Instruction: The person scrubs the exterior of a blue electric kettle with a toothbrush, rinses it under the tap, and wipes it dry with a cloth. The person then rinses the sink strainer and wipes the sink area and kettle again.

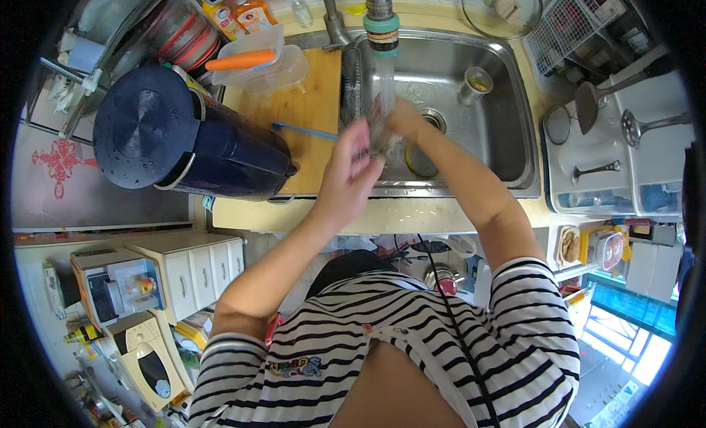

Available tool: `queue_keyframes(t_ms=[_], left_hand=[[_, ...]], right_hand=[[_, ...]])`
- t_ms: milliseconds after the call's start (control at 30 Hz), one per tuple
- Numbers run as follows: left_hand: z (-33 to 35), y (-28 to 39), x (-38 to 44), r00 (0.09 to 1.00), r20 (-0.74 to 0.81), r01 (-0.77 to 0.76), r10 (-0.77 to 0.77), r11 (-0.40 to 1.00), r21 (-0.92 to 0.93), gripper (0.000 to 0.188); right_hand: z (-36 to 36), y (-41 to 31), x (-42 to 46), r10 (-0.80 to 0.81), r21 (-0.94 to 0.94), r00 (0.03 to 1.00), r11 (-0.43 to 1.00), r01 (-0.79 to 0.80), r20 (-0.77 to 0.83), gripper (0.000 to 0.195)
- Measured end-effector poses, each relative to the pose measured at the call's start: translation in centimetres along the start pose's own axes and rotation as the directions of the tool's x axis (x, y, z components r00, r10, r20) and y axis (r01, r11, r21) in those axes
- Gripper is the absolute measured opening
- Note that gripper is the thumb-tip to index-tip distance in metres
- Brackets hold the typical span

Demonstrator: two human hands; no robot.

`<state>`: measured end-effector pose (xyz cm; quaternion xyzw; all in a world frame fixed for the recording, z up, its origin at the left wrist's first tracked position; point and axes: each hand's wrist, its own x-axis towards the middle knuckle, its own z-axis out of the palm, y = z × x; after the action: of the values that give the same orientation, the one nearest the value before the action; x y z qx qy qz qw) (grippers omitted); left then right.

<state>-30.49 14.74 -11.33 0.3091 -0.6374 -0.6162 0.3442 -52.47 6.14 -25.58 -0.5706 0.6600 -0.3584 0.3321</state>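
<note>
My left hand (353, 174) is under the stream of water from the faucet (380, 33), with its thumb and fingers apart around a blurred area of water. My right hand (405, 119) is beside it in the stream, its fingers partly hidden by water. Something blurred and clear shows between the hands, but whether either grips it cannot be told. Below them is the stainless steel sink (491, 135). A round disc with a yellow rim (422, 160) lies in the basin near my right forearm. Farther right, a clear plastic cup (475, 86) holds something yellow. The sink drain (434, 119) is partly behind my right wrist.
Left of the sink is a wooden cutting board (314, 97) with a thin blue stick (306, 131). A dark blue lidded appliance (220, 146) and clear plastic containers (276, 78) with an orange tapered object (240, 59) stand there. Ladles (634, 124) lie at right; a glass lid (502, 11) leans behind.
</note>
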Motion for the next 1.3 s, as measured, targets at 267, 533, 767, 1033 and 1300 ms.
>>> queue_keyframes(t_ms=[267,533,767,1033,1300], left_hand=[[4.0,3.0,11.7,0.980,-0.039,-0.188,0.194,0.974,0.125,0.075],[4.5,-1.1,14.3,0.970,-0.173,0.097,-0.170,0.927,-0.363,0.054],[5.1,-10.4,16.8,0.787,0.052,0.415,-0.615,0.465,-0.782,0.056],[5.9,-16.6,16.9,0.755,0.122,0.431,-0.645,0.348,-0.833,0.057],[6.3,-14.9,15.9,0.838,0.067,0.463,-0.541,0.642,-0.611,0.065]], right_hand=[[-5.1,-2.1,1.2,-0.232,-0.070,0.973,0.970,0.232,0.014,0.025],[-7.9,-0.1,4.7,-0.257,-0.549,0.960,0.789,0.275,0.111,0.026],[-5.2,-3.2,0.5,0.233,0.896,0.967,0.400,-0.190,0.101,0.031],[-1.3,-6.4,-4.7,0.074,0.544,0.988,0.839,0.012,-0.137,0.030],[-2.7,-1.4,1.7,0.301,0.075,0.779,0.947,-0.313,-0.550,0.032]])
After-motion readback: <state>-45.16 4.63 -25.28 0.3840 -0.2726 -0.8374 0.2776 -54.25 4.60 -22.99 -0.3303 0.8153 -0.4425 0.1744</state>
